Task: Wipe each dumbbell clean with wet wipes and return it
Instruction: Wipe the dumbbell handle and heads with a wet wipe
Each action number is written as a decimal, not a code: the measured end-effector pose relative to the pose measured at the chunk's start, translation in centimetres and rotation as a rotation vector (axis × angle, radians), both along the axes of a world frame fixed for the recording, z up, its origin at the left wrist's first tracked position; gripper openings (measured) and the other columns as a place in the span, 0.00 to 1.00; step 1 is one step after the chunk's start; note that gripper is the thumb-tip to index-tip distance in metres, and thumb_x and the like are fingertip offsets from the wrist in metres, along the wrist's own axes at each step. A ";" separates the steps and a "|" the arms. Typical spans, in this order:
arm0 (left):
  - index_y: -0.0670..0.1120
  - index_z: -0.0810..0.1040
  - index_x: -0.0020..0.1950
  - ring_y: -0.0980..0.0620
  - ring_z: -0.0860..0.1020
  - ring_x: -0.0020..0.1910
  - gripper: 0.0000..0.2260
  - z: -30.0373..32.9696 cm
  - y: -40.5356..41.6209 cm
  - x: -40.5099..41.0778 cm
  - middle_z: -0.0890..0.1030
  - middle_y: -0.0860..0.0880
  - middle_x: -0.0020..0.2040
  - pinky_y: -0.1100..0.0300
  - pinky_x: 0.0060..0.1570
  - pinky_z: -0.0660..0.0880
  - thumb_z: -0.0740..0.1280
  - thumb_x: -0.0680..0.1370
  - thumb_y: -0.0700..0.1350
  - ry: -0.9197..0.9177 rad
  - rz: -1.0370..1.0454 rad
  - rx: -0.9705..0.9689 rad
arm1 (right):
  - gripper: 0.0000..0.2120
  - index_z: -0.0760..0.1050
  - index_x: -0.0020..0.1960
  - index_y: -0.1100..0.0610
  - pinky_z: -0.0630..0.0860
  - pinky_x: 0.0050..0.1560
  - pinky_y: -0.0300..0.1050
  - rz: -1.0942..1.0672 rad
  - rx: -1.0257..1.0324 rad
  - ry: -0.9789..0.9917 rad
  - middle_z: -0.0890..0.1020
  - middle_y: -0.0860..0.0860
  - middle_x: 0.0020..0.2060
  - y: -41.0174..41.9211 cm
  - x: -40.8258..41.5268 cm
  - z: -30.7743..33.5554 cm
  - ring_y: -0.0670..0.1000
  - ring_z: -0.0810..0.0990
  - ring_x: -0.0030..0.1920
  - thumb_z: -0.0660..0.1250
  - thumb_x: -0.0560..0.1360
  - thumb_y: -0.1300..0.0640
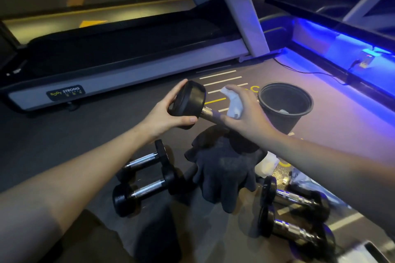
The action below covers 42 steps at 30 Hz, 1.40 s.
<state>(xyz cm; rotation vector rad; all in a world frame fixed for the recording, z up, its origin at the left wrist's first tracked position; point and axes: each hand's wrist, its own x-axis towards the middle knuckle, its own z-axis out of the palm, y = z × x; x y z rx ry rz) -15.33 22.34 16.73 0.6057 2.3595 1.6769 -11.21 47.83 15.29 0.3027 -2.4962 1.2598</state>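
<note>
A black dumbbell (189,103) with a chrome handle is held tilted above the floor. My left hand (165,114) grips its upper black head from the left. My right hand (243,113) holds a white wet wipe (234,101) wrapped round the chrome handle. The dumbbell's lower head is hidden behind my right hand and the dark cloth. Two dumbbells (147,179) lie on the floor at lower left and two more dumbbells (292,213) at lower right.
A black bucket (285,104) with a used wipe inside stands right of my hands. A dark cloth (224,168) lies in the middle, crumpled white wipes (268,164) beside it. A treadmill (119,70) runs along the back left; a blue-lit ledge (342,49) borders the right.
</note>
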 end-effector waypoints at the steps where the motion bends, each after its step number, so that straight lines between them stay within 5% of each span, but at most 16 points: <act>1: 0.64 0.62 0.78 0.59 0.74 0.69 0.47 0.0 0.1 -0.1 0.76 0.59 0.69 0.54 0.72 0.70 0.80 0.63 0.50 0.006 0.005 0.000 | 0.34 0.66 0.72 0.46 0.64 0.60 0.25 0.035 -0.011 0.000 0.70 0.49 0.65 -0.7 -0.2 0.1 0.35 0.67 0.62 0.76 0.70 0.55; 6: 0.59 0.61 0.80 0.59 0.74 0.69 0.45 -0.1 0.3 0.0 0.74 0.58 0.71 0.50 0.73 0.69 0.81 0.69 0.40 0.031 0.022 -0.019 | 0.41 0.60 0.75 0.42 0.67 0.67 0.38 0.139 -0.066 -0.094 0.69 0.50 0.68 -4.2 -0.9 -0.1 0.43 0.68 0.69 0.76 0.68 0.52; 9: 0.61 0.62 0.79 0.59 0.74 0.69 0.46 -0.2 0.0 0.0 0.74 0.56 0.72 0.48 0.73 0.69 0.81 0.67 0.43 0.035 0.027 -0.023 | 0.46 0.56 0.76 0.44 0.69 0.70 0.51 0.176 -0.147 -0.154 0.71 0.51 0.69 -5.1 -1.6 -1.1 0.47 0.70 0.70 0.77 0.65 0.49; 14: 0.60 0.60 0.80 0.58 0.73 0.70 0.45 -0.5 -0.3 -0.1 0.73 0.55 0.72 0.49 0.74 0.68 0.79 0.69 0.41 0.024 0.017 -0.018 | 0.55 0.50 0.77 0.44 0.70 0.70 0.54 0.243 -0.162 -0.316 0.73 0.42 0.67 -4.9 -1.5 -1.1 0.45 0.75 0.67 0.80 0.61 0.45; 17: 0.59 0.60 0.80 0.57 0.73 0.71 0.45 -0.5 -0.2 -0.1 0.73 0.54 0.73 0.50 0.74 0.67 0.79 0.69 0.42 0.032 0.012 -0.012 | 0.51 0.52 0.77 0.47 0.68 0.71 0.46 0.267 -0.102 -0.369 0.71 0.36 0.64 -4.5 -1.2 -0.6 0.42 0.70 0.68 0.80 0.65 0.46; 23: 0.63 0.61 0.78 0.58 0.73 0.70 0.44 -0.4 -0.3 -0.1 0.74 0.56 0.71 0.52 0.72 0.70 0.80 0.69 0.43 0.031 0.014 -0.027 | 0.19 0.70 0.61 0.50 0.72 0.59 0.51 0.283 -0.150 -0.440 0.82 0.49 0.51 -3.0 -1.5 1.3 0.46 0.79 0.53 0.60 0.71 0.47; 26: 0.60 0.60 0.80 0.61 0.73 0.69 0.45 -0.5 -0.3 0.0 0.74 0.56 0.70 0.58 0.70 0.71 0.79 0.70 0.39 0.025 0.005 -0.024 | 0.12 0.73 0.55 0.50 0.73 0.57 0.52 0.318 -0.065 -0.347 0.80 0.47 0.47 -2.6 -1.8 1.4 0.46 0.78 0.50 0.63 0.72 0.51; 30: 0.59 0.60 0.79 0.59 0.73 0.70 0.45 -0.8 -0.4 -0.1 0.74 0.57 0.70 0.58 0.71 0.70 0.79 0.70 0.39 0.025 0.000 -0.009 | 0.17 0.79 0.55 0.50 0.75 0.64 0.56 0.292 0.016 -0.221 0.82 0.46 0.51 -1.9 -2.6 0.5 0.48 0.81 0.56 0.75 0.68 0.49; 33: 0.61 0.60 0.79 0.60 0.73 0.70 0.44 -0.7 -0.3 -0.3 0.74 0.58 0.70 0.57 0.72 0.69 0.79 0.69 0.42 0.031 -0.008 -0.019 | 0.18 0.79 0.55 0.53 0.77 0.58 0.51 0.219 0.024 -0.139 0.83 0.46 0.49 -2.4 -2.8 0.0 0.45 0.81 0.52 0.79 0.67 0.55; 37: 0.61 0.59 0.79 0.60 0.72 0.70 0.44 -0.3 -0.3 -0.4 0.72 0.58 0.71 0.55 0.72 0.69 0.79 0.70 0.43 0.036 -0.035 -0.036 | 0.15 0.76 0.50 0.53 0.78 0.50 0.52 0.141 0.008 -0.037 0.81 0.47 0.42 -3.9 -3.0 -0.2 0.47 0.79 0.44 0.78 0.66 0.58; 42: 0.61 0.59 0.79 0.61 0.72 0.69 0.45 -0.3 -0.4 -0.2 0.72 0.58 0.71 0.61 0.70 0.70 0.79 0.68 0.46 0.018 -0.034 -0.038 | 0.18 0.73 0.51 0.51 0.79 0.49 0.54 0.141 0.005 -0.068 0.82 0.48 0.43 -4.4 -2.9 -0.5 0.50 0.81 0.47 0.76 0.66 0.51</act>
